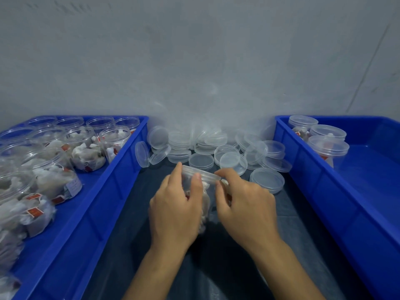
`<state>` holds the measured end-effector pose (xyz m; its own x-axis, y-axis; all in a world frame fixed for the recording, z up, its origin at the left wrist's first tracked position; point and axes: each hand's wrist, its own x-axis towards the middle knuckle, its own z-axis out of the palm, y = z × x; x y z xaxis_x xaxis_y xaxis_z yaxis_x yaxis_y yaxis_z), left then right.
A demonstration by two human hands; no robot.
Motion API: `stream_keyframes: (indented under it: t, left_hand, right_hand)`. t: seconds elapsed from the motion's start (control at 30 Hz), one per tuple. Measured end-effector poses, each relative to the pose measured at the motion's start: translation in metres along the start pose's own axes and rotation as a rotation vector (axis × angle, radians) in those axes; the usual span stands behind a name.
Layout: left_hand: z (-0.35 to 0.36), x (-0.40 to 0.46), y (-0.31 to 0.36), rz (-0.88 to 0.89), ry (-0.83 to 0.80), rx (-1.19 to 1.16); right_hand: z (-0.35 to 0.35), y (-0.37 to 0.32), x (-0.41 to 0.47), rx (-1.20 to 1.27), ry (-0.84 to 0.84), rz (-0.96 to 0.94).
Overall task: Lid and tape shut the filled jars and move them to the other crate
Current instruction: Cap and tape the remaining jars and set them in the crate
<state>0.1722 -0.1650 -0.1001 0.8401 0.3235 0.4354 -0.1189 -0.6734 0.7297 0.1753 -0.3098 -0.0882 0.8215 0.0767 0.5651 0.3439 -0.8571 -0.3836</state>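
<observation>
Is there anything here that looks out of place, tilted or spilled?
Nothing is spilled. The loose lids lie in an untidy heap by the wall, and one lid stands on edge against the left crate. Both hands hold a jar tilted.

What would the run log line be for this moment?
left hand: grips filled jar | right hand: pinches lid rim | right crate: three lidded jars

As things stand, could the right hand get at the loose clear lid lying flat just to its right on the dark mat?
Probably not at once: the right hand pinches the lid rim of the clear plastic jar that the left hand grips. The round clear plastic lid lies uncovered beside it, with nothing between.
</observation>
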Motion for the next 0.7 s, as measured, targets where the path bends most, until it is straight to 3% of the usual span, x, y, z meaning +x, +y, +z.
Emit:
stream_keyframes:
  t: [0.13,0.43,0.7]
  left_hand:
    - [0.004,-0.005,0.005,-0.013,-0.059,-0.025]
    - [0.001,0.005,-0.007,-0.075,-0.046,-0.163]
    - [-0.003,0.011,-0.015,-0.085,-0.058,-0.311]
  right_hand:
    - [0.002,-0.010,-0.005,0.023,0.080,0.014]
    - [-0.010,-0.001,0.003,0.148,-0.153,0.047]
    - [-0.005,0.011,0.008,0.235,-0.140,0.087]
